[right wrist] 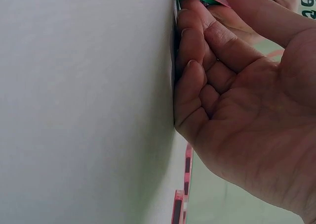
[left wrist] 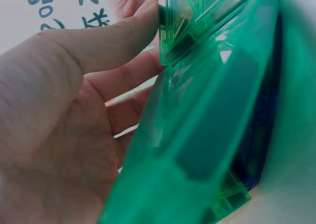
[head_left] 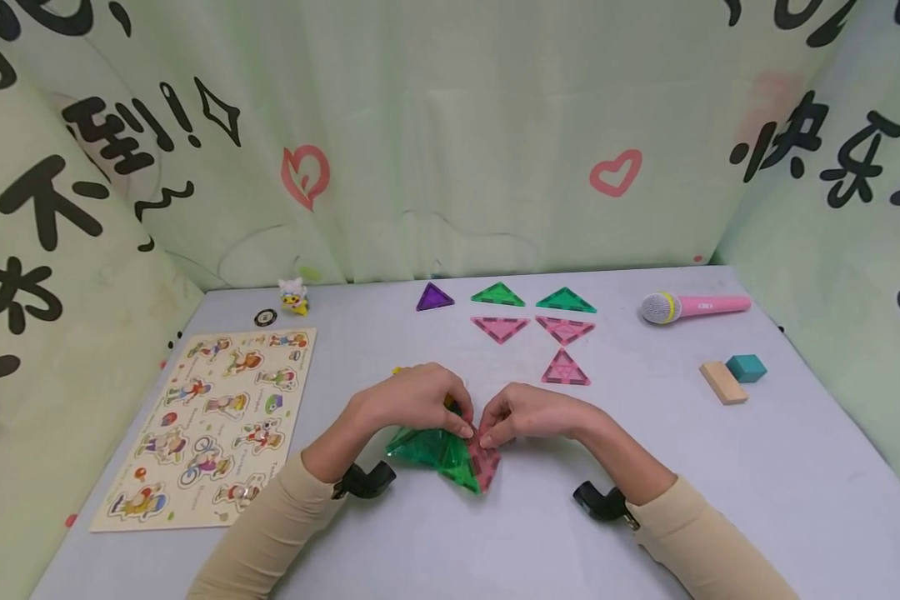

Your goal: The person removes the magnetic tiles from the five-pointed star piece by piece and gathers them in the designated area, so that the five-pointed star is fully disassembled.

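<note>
Near the table's middle, my left hand (head_left: 418,402) holds a built shape of translucent green magnetic tiles (head_left: 433,452) between thumb and fingers. A pink triangular magnetic tile (head_left: 484,465) meets the shape's right side, and my right hand (head_left: 536,412) pinches it with the thumb and index finger. In the left wrist view, the left thumb (left wrist: 116,40) presses the edge of a green tile (left wrist: 217,105), with a dark blue part behind it. The right hand's other fingers (right wrist: 190,78) curl close to the tabletop. A yellow bit shows behind the left hand; its shape is hidden.
Behind the hands lie loose triangular tiles: purple (head_left: 435,297), two green (head_left: 498,293), and three pink (head_left: 566,367). A wooden picture board (head_left: 202,429) lies left, near a small figurine (head_left: 294,296) and black ring (head_left: 266,317). Right are a pink microphone (head_left: 708,306) and two blocks (head_left: 724,383).
</note>
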Motion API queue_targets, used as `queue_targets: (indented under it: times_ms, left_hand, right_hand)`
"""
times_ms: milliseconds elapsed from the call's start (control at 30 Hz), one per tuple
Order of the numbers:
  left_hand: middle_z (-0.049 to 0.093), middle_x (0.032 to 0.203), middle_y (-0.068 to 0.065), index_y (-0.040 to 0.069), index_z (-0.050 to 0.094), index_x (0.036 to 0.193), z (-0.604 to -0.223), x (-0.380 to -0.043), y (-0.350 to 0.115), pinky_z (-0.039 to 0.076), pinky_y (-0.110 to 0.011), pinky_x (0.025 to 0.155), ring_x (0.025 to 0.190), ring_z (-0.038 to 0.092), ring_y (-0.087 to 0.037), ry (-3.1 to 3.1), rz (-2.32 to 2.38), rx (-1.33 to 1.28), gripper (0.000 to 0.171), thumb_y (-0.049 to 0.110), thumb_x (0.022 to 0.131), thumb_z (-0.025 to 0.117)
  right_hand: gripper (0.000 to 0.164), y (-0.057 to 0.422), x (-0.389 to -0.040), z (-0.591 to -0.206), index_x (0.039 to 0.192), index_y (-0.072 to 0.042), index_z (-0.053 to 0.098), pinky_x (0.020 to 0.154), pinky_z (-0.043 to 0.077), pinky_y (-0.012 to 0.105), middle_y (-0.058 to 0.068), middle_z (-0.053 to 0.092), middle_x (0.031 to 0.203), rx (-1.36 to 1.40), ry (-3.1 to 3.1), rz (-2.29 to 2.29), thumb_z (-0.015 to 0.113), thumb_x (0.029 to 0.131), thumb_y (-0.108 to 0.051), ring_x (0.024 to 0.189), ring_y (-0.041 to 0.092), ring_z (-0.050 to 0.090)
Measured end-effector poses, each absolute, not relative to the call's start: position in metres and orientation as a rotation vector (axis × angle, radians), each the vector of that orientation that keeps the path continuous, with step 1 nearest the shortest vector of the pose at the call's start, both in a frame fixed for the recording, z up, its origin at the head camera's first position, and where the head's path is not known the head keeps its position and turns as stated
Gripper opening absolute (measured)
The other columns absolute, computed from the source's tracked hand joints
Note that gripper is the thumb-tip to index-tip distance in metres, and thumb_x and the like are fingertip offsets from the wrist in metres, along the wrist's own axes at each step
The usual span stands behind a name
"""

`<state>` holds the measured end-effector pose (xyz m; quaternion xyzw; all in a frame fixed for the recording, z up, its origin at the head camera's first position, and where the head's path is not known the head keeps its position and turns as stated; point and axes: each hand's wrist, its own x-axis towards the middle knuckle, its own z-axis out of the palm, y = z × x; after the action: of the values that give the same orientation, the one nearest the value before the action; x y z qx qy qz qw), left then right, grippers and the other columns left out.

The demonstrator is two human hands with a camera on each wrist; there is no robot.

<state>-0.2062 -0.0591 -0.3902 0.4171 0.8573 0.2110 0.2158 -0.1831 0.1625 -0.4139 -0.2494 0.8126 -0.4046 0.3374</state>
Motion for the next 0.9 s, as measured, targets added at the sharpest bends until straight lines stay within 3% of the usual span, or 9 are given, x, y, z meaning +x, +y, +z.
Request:
queue_targets:
  times_ms: [400, 900]
  left_hand:
    - [0.07, 0.081, 0.014, 0.02, 0.079, 0.089, -0.405, -0.207, -0.051, 0.049, -0.021, 0.073, 0.077, 0.059, -0.004, 2.424, 0.515, 1.088, 0.01, 0.029, 0.089, 0.075]
    - [0.067, 0.077, 0.015, 0.025, 0.075, 0.079, -0.399, -0.211, -0.058, 0.049, -0.022, 0.069, 0.075, 0.058, -0.004, 2.422, 0.595, 1.095, 0.011, 0.029, 0.089, 0.075]
  right_hand:
    - [0.013, 0.163, -0.183, -0.415, 0.091, -0.009, 0.077, 0.065, 0.038, 0.023, -0.003, 0.063, 0.074, -0.648, 2.127, -1.054, 0.07, 0.09, -0.02, 0.071, 0.008, 0.049]
    - [0.014, 0.163, -0.184, -0.416, 0.082, -0.009, 0.073, 0.06, 0.033, 0.024, -0.006, 0.054, 0.068, -0.64, 2.14, -1.057, 0.068, 0.091, -0.019, 0.067, 0.01, 0.044]
